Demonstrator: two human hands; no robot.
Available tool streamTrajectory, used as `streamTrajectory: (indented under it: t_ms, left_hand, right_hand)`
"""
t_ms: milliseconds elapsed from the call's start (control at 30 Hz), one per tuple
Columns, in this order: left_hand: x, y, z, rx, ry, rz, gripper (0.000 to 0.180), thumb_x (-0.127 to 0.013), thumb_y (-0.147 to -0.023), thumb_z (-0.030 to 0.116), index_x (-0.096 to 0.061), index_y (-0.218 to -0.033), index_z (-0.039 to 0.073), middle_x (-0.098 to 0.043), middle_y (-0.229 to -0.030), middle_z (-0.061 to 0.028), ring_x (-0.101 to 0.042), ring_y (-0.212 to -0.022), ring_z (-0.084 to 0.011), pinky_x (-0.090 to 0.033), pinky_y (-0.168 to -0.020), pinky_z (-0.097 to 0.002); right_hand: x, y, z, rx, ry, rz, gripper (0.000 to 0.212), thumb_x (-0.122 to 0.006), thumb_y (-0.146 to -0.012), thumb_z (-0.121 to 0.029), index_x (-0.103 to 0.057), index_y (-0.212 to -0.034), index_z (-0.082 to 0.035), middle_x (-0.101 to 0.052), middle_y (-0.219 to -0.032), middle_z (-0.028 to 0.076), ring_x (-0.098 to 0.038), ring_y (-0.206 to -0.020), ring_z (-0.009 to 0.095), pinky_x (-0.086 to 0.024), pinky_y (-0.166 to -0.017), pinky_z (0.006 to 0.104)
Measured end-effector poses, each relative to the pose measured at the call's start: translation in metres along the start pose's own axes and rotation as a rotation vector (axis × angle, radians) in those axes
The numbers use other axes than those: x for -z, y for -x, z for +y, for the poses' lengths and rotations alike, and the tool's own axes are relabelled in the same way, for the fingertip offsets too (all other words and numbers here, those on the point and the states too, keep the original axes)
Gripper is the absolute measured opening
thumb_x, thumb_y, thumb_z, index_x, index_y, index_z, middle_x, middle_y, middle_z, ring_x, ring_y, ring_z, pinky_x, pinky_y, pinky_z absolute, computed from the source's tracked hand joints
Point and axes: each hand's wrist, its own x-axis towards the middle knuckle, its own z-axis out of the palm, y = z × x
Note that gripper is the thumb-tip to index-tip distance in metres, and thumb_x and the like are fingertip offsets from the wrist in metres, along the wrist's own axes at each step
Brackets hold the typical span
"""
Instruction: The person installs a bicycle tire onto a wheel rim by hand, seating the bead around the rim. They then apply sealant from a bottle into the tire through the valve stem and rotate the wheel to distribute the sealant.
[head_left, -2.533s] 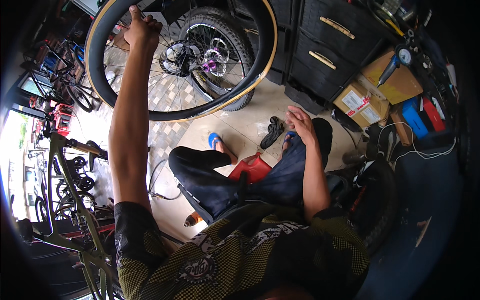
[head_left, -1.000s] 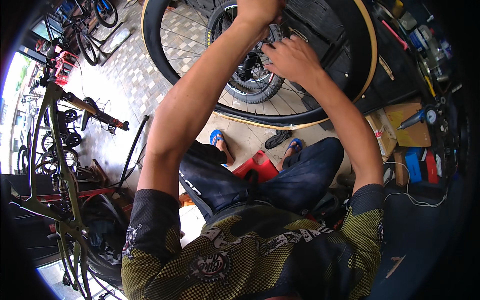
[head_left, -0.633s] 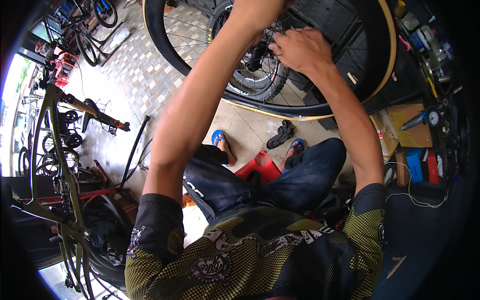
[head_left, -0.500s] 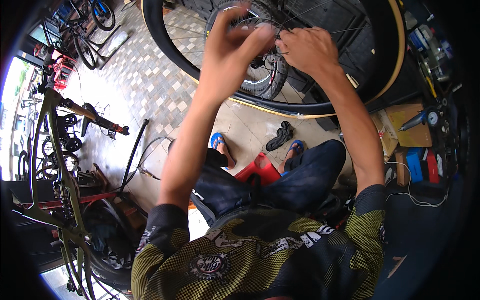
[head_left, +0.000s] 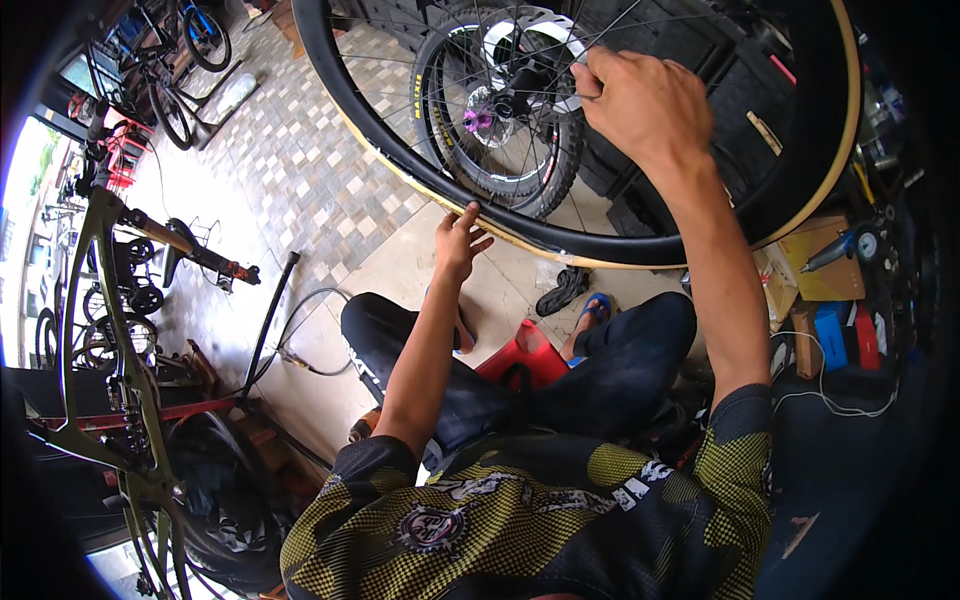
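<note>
A large bicycle wheel (head_left: 575,245) with a black rim and a tan-edged tyre stands tilted before me. My left hand (head_left: 458,246) is at its near left edge, fingers apart, a fingertip against the tyre. My right hand (head_left: 650,112) is closed beside the wheel's hub (head_left: 524,88), fingers pinched at the right end of a pale, wide ring (head_left: 500,40) round the hub. What lies between those fingers is hidden. Behind the spokes shows a second wheel (head_left: 548,185) with a knobbly tyre and a purple hub part.
A red stool (head_left: 535,352) is between my knees. A crumpled black item (head_left: 563,291) lies on the tiles. To the left are a green bicycle frame (head_left: 110,290) and a black rod with a hose (head_left: 270,322). At right, a gauge tool (head_left: 845,248) rests by cardboard boxes (head_left: 835,275).
My left hand has left the hub and come down to the tyre's near edge. My right hand stays by the hub, slightly further right. The wheel has shifted right and toward me.
</note>
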Motion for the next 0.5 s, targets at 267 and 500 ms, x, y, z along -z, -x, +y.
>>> streamTrajectory:
  t_ms: [267, 500]
  left_hand:
    - [0.001, -0.003, 0.001, -0.068, 0.078, -0.117, 0.024, -0.058, -0.103, 0.014, -0.060, -0.114, -0.006, -0.066, -0.112, -0.0182, -0.071, -0.103, -0.0378, -0.062, -0.093, -0.0538]
    - [0.011, 0.002, -0.011, -0.062, 0.163, -0.240, 0.021, -0.051, -0.101, 0.008, -0.059, -0.112, -0.007, -0.065, -0.111, -0.0171, -0.071, -0.105, -0.0372, -0.060, -0.097, -0.0570]
  right_hand:
    - [0.008, 0.004, 0.000, -0.026, -0.007, 0.020, 0.020, -0.068, -0.094, -0.030, -0.075, -0.090, -0.013, -0.075, -0.079, 0.012, -0.075, -0.075, 0.035, -0.060, -0.073, 0.0472]
    - [0.009, 0.004, 0.004, -0.028, -0.028, -0.007, 0.011, -0.072, -0.086, -0.023, -0.079, -0.090, -0.016, -0.077, -0.082, 0.012, -0.076, -0.075, 0.033, -0.061, -0.079, 0.0454]
